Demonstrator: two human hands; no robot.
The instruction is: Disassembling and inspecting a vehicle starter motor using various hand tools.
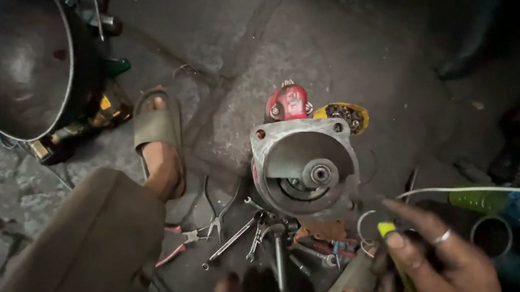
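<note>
Stone floor (253, 49) fills your view from above, dark and cracked, with a round metal motor housing (305, 168) standing on end at the centre. Its open face points up at you, showing a shaft hub (320, 173) in the middle. A red part (289, 102) and a yellow-backed block of contacts (344, 115) sit at its far edge.

Your right hand (429, 256) is at the lower right, just beside the housing's near rim but not touching it. It wears a ring and is closed around a yellow-tipped tool (388, 230), the forefinger stretched towards the housing. A white wire (476, 190) runs off to the right behind it. Your left hand (246, 290) is dark and blurred at the bottom edge, near the scattered tools; whether it is open or closed cannot be told.

Judging by this, you are at the stage of bringing the tool up to the housing's near side. The next move would call for a steady, short reach to the rim, keeping the loose wire clear.

Between your hands and the housing lie spanners (236, 238) and pliers (184, 240) in a loose pile. Your left knee (78, 250) and sandalled foot (159, 147) are to the left. A large metal bowl (22, 65) rests at the upper left, and a green bottle (477, 201) lies at the right.
</note>
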